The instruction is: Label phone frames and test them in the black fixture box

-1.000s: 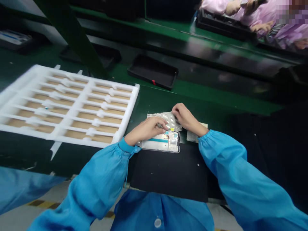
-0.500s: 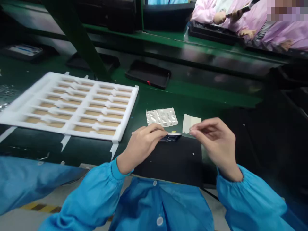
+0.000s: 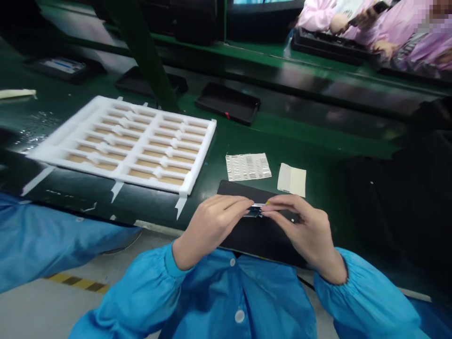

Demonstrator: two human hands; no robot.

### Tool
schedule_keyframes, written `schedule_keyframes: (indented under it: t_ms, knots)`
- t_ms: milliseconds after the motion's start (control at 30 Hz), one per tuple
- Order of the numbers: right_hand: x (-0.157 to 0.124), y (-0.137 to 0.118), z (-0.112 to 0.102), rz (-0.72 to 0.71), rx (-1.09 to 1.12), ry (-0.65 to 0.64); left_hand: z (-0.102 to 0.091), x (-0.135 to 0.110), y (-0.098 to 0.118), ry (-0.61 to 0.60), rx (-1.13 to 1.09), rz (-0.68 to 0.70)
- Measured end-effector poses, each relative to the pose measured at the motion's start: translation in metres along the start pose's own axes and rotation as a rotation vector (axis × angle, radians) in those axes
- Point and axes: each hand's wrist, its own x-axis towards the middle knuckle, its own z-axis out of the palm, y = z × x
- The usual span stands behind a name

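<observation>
My left hand (image 3: 212, 223) is closed around a phone frame (image 3: 254, 210), seen almost edge-on above the black mat (image 3: 254, 238). My right hand (image 3: 300, 226) pinches its fingertips against the frame's right end, next to a small yellow tab; whether they hold a small piece I cannot make out. On the green bench beyond lie a sheet of small silver stickers (image 3: 248, 166) and a cream backing sheet (image 3: 291, 180).
A white foam tray (image 3: 123, 143) with several slots lies at the left. Black trays (image 3: 228, 102) sit on the conveyor behind. A green post (image 3: 144, 52) rises at the back. People in pink sleeves (image 3: 370, 28) work at the far side. Someone's blue sleeve (image 3: 45, 235) is at my left.
The phone frame was lifted off the mat and tilted edge-on in my left hand. My right hand left the sticker sheet and came to the frame's end.
</observation>
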Motion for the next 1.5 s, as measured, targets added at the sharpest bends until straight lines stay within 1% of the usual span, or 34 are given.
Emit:
schedule_keyframes:
  t_ms: [100,233,333,500,667,800,1000,1100,1200,1300,1400,1500]
  knots:
    - [0.000,0.000,0.003,-0.084,-0.123,-0.037,0.000,-0.006,-0.006,0.064,-0.053,-0.020]
    - [0.005,-0.005,0.006,-0.092,-0.205,-0.103,0.005,-0.015,-0.011,0.134,-0.144,-0.008]
    - [0.012,-0.008,0.005,-0.112,-0.266,-0.128,0.006,-0.018,-0.011,0.150,-0.193,0.017]
    - [0.018,-0.011,0.001,-0.116,-0.324,-0.264,0.006,-0.019,-0.011,0.160,-0.225,0.031]
    - [0.020,-0.012,0.001,-0.176,-0.373,-0.312,0.009,-0.019,-0.013,0.197,-0.220,0.048]
    - [0.021,-0.012,0.001,-0.174,-0.391,-0.376,0.010,-0.019,-0.014,0.195,-0.217,0.046]
    - [0.019,-0.014,0.004,-0.211,-0.413,-0.342,0.009,-0.021,-0.012,0.192,-0.227,0.044]
    - [0.016,-0.012,0.006,-0.190,-0.440,-0.353,0.009,-0.022,-0.012,0.175,-0.231,0.035]
    - [0.014,-0.009,0.005,-0.175,-0.402,-0.342,0.010,-0.023,-0.012,0.175,-0.231,0.038]
    - [0.008,-0.006,0.002,-0.187,-0.343,-0.284,0.010,-0.023,-0.012,0.176,-0.228,0.040]
    - [-0.003,-0.002,0.000,-0.210,-0.332,-0.214,0.010,-0.023,-0.011,0.173,-0.225,0.038]
    - [-0.013,0.003,0.003,-0.266,-0.363,-0.210,0.010,-0.022,-0.011,0.173,-0.238,0.039]
